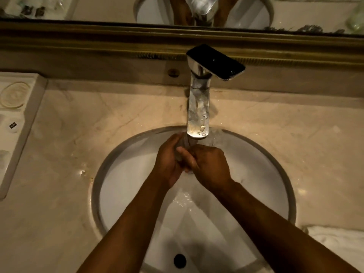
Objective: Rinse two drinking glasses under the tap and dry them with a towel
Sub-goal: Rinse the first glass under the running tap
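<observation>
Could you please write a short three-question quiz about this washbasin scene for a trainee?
1. True or false: both hands, the left hand and the right hand, close around the clear drinking glass.
2. Where is the glass? A) on the marble counter B) under the chrome tap spout C) on the white towel
3. Fill in: water runs down the round white ____ toward the dark drain hole.

Key: 1 true; 2 B; 3 basin
</observation>
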`<state>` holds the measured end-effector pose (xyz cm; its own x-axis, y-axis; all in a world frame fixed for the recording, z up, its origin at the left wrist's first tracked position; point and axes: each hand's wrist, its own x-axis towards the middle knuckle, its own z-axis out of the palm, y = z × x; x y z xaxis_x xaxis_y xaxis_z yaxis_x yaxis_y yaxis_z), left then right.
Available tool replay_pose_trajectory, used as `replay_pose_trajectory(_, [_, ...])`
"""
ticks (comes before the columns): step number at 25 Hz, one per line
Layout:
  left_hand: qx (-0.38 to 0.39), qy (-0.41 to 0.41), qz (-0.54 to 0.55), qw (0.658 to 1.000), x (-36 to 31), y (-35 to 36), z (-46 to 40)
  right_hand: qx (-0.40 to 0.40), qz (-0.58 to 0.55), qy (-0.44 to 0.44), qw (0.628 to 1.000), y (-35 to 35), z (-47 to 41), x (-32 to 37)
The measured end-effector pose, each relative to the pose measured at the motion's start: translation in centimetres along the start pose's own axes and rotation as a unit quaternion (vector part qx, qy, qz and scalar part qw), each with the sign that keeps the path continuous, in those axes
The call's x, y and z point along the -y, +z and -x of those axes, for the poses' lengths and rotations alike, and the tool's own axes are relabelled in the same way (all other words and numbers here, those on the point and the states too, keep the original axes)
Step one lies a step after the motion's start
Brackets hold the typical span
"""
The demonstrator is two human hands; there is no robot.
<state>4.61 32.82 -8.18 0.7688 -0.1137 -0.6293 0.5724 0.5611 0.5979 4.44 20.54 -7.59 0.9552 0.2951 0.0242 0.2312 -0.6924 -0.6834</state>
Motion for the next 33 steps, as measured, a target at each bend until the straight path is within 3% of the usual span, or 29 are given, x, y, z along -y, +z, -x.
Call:
replay_pose_trajectory(2, [-0.034, 0.090, 0.022, 0.995, 1.9, -0.1, -0.1, -0.039, -0.100, 0.120, 0.987, 0.8, 0.1, 0.9])
replay_pose_trajectory(4, [-0.094, 0.145, -0.047, 0.984, 2.9, -0.1, -0.3, -0.047, -0.203, 0.199, 0.958, 1.3, 0.4, 1.6])
replay_pose_trajectory(7, [-0.177, 0.121, -0.176, 0.961, 1.4, 0.4, -0.7, -0.026, -0.302, 0.217, 0.928, 0.8, 1.0, 2.1])
replay_pose_trajectory(10, [-0.097, -0.023, -0.256, 0.961, -1.3, 0.4, -1.0, -0.063, -0.356, 0.234, 0.902, 0.2, 1.4, 2.1])
replay_pose_trajectory(12, [-0.008, -0.050, -0.216, 0.975, -2.0, 0.0, -0.8, -0.102, -0.400, 0.280, 0.867, 0.1, 1.3, 2.2])
replay_pose_trajectory(15, [-0.039, 0.091, -0.155, 0.983, -0.1, -0.1, -0.6, -0.130, -0.463, 0.373, 0.794, 0.3, 0.7, 2.5])
replay_pose_trajectory(17, [-0.099, 0.208, -0.207, 0.951, 2.0, 0.2, 0.2, -0.146, -0.522, 0.405, 0.737, 0.4, 0.3, 2.9])
replay_pose_trajectory(18, [-0.122, 0.246, -0.244, 0.930, 3.1, 0.2, 0.5, -0.148, -0.529, 0.406, 0.730, 0.6, 0.3, 3.0])
replay_pose_trajectory(20, [-0.160, 0.275, -0.286, 0.904, 4.1, 0.3, 0.9, -0.125, -0.501, 0.378, 0.768, 0.7, 0.8, 3.2])
replay_pose_trajectory(21, [-0.181, 0.263, -0.271, 0.908, 3.7, 0.5, 0.7, -0.102, -0.472, 0.349, 0.803, 1.0, 1.2, 3.2])
replay_pose_trajectory(23, [-0.219, 0.174, -0.197, 0.940, 2.5, 0.4, -0.2, -0.042, -0.375, 0.277, 0.884, 1.3, 2.1, 2.7])
replay_pose_trajectory(25, [-0.178, 0.041, -0.096, 0.978, 1.3, -0.3, -1.2, 0.040, -0.199, 0.162, 0.966, 1.4, 2.5, 1.7])
replay_pose_trajectory(26, [-0.144, -0.018, -0.056, 0.988, 0.8, -0.7, -1.6, 0.086, -0.101, 0.090, 0.987, 1.1, 2.5, 1.4])
replay_pose_trajectory(29, [-0.046, -0.146, -0.019, 0.988, -0.2, -1.3, -1.6, 0.136, 0.101, -0.082, 0.982, -0.2, 1.6, 0.9])
replay_pose_trajectory(33, [0.028, -0.210, -0.133, 0.968, -0.8, -2.3, -1.5, 0.175, 0.120, -0.179, 0.961, -2.5, 0.6, 0.3])
